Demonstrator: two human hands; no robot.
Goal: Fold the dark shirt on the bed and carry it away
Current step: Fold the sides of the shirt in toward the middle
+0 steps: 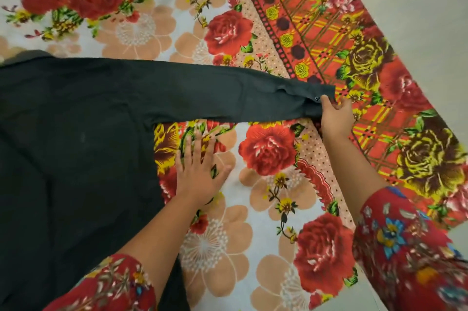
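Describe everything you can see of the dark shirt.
The shirt is plain, dark, matte cloth, spread flat on the floral sheet, its body running off the frame's left. One long sleeve stretches straight rightwards; its cuff bears a small button. The right hand grips the cuff; the left hand lies flat on the sheet beside the body.

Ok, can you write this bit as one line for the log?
dark shirt: spread on bedsheet, unfolded | right hand: holds sleeve cuff | left hand: open, flat beside shirt
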